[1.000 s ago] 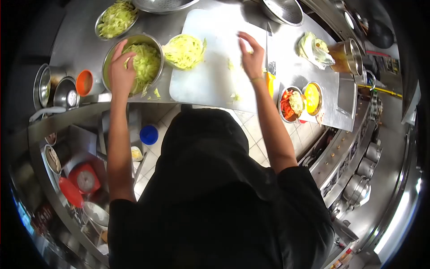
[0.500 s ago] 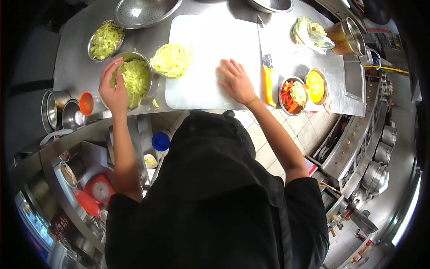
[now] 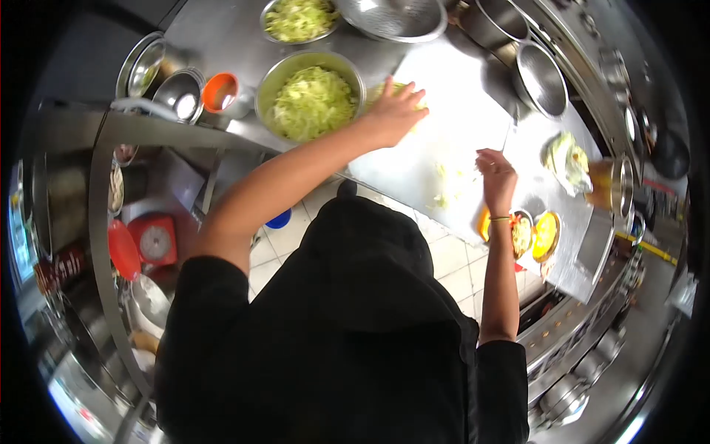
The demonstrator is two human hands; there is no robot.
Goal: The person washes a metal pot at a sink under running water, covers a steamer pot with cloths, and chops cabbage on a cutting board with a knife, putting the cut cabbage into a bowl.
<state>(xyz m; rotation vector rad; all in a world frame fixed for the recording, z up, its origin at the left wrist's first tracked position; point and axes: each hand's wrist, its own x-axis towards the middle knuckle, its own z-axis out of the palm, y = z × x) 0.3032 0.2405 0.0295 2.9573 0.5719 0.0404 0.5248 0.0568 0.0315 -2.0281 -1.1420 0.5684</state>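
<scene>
My left hand [image 3: 396, 118] is open, fingers spread, over the pale cut cabbage [image 3: 390, 90] on the left side of the white cutting board [image 3: 451, 89], partly hiding it. My right hand [image 3: 497, 177] is over the board's right edge, fingers loosely curled and somewhat blurred, holding nothing I can see. Beneath it lies a knife [image 3: 484, 223] with an orange handle; its middle is hidden. Small cabbage shreds [image 3: 444, 185] are scattered on the board. Beside my left hand stands a steel pot [image 3: 265, 96] of shredded cabbage [image 3: 310, 103].
Another bowl of cut cabbage [image 3: 299, 18] and a colander [image 3: 392, 18] stand at the back. Rightward are a second colander [image 3: 542, 80], bagged cabbage [image 3: 568, 163], a bowl of red and pale vegetables [image 3: 522, 235] and a yellow-filled bowl [image 3: 546, 237]. An orange cup [image 3: 220, 92] stands left.
My left hand has moved from the pot to the cabbage on the board. My right hand has lifted from the board toward the knife. Shreds now show on the board. The view has turned.
</scene>
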